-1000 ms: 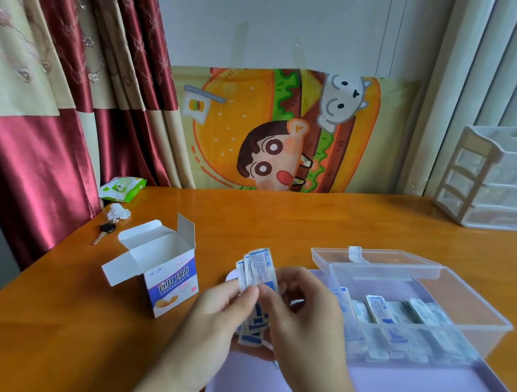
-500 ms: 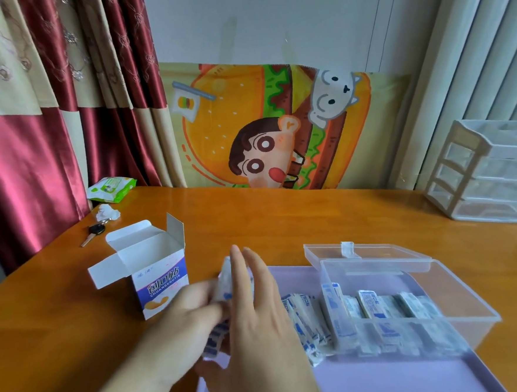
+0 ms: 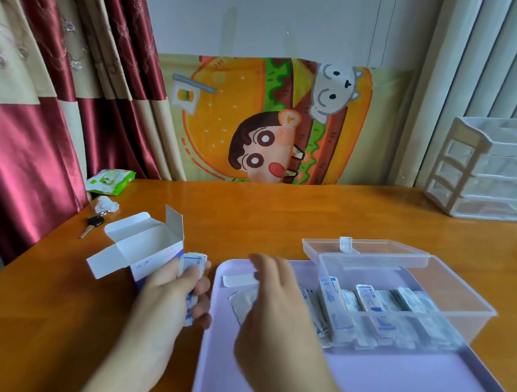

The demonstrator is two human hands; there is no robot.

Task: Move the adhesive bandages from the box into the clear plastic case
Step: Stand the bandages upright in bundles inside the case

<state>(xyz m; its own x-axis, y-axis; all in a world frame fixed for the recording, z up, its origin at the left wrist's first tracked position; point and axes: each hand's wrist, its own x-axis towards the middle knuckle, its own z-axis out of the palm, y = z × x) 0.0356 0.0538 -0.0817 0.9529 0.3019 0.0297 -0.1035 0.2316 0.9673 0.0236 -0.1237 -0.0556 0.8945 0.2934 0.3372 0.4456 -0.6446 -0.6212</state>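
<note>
since half a second before, the hands had parted: the left hand (image 3: 169,297) gripped a stack of bandages (image 3: 191,263) beside the box (image 3: 151,249), the right hand (image 3: 274,305) hovered relaxed over the lilac tray (image 3: 386,376), hiding bandages beside the clear case (image 3: 460,301) on the counter (image 3: 267,213).

Home rm: curtains (image 3: 27,150), cartoon poster (image 3: 270,118)

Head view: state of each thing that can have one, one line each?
Box: upright, top flaps open.
Clear plastic case: lid open, bandages standing inside.
Left hand: grips a bundle of bandages.
Right hand: fingers straight, holds nothing, over the tray.
Drawer unit: drawers closed.
</note>
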